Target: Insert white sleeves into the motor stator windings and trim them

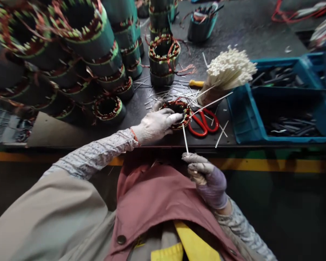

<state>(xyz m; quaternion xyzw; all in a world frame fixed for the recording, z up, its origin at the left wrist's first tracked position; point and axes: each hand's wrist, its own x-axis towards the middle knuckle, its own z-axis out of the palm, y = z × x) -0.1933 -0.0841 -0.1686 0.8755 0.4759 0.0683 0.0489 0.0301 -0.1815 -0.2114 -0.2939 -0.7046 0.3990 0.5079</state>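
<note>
My left hand (160, 122), in a white knit glove, grips a motor stator (177, 126) at the table's front edge, with fingers laid over its ring and into the bore. Copper windings and green-yellow insulation show around the ring. In a white and purple glove, my right hand (205, 177) is closed in front of the edge. It pinches the end of a thin white cord (185, 139), which runs straight up to the stator's near rim. A second white cord (213, 104) sticks out from the stator toward the upper right. Red-handled scissors (202, 125) lie just right of the stator.
Stacked stators (89, 40) fill the left, with another stack (164, 58) behind my left hand. A bundle of white cords (228, 70) stands right of centre, beside a yellow handle (196, 83). Blue bins (241, 116) hold dark pieces. Loose white cords (163, 92) litter the table.
</note>
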